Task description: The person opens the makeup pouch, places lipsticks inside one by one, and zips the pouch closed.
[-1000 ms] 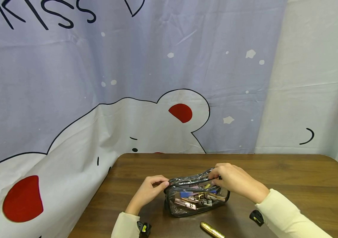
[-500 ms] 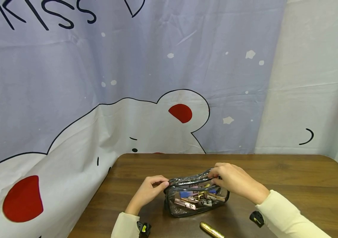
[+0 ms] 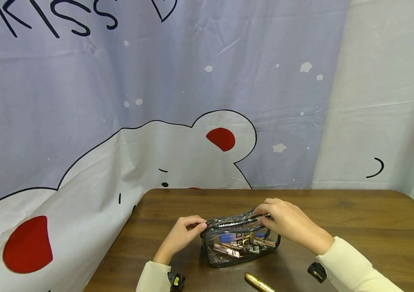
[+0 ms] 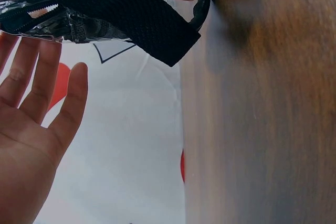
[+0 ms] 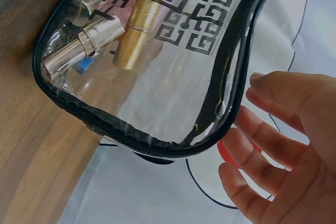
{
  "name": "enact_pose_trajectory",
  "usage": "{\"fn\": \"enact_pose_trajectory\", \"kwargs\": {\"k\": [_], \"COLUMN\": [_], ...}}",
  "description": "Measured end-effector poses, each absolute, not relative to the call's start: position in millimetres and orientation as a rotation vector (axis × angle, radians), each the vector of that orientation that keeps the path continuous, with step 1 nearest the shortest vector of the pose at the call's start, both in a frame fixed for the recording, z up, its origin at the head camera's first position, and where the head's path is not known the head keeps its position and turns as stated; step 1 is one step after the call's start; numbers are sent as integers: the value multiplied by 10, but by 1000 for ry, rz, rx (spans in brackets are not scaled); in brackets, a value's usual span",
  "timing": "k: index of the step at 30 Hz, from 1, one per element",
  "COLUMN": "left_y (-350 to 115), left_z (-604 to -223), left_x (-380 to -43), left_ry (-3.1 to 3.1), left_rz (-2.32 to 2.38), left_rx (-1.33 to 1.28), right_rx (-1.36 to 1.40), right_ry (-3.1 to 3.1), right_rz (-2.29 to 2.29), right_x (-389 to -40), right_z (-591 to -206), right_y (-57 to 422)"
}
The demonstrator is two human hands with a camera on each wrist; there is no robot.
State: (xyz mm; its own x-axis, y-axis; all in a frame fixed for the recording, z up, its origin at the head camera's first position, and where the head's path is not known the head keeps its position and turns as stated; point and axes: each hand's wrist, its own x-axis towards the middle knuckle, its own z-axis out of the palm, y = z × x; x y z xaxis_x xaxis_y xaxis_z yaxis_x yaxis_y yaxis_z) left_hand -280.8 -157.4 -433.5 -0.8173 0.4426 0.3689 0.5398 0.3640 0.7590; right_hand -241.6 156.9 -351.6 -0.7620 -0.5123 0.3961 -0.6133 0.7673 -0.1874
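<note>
A clear cosmetic pouch with black piping and black lettering stands on the table, holding several lipstick-like tubes and a blue item. My left hand pinches its upper left corner between thumb and fingers. In the left wrist view a black woven strap hangs from that end beside zip teeth, and the other fingers extend fairly straight. My right hand grips the top edge near the right end, thumb in front. The right wrist view shows a gold tube and a silvery tube inside.
A loose gold tube lies on the wooden table in front of the pouch. Behind the table hangs a printed cloth. Each wrist wears a small black camera, such as the right wrist camera.
The right hand and forearm have shifted slightly, with the fingers moving a little along the pouch's top edge. The left hand, the pouch and the loose gold tube stay nearly in place.
</note>
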Motion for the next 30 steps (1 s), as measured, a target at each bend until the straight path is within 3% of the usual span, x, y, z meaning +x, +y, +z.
{"fn": "enact_pose_trajectory", "kwargs": {"k": [30], "left_y": [-1560], "left_z": [-4357], "left_x": [-2819], "left_ry": [-2481], "left_rz": [-1446], "left_rx": [-924], "right_rx": [941], "right_ry": [-2345], "right_rz": [421], "right_x": [-2141], "right_z": [-3590], "right_y": [1653]}}
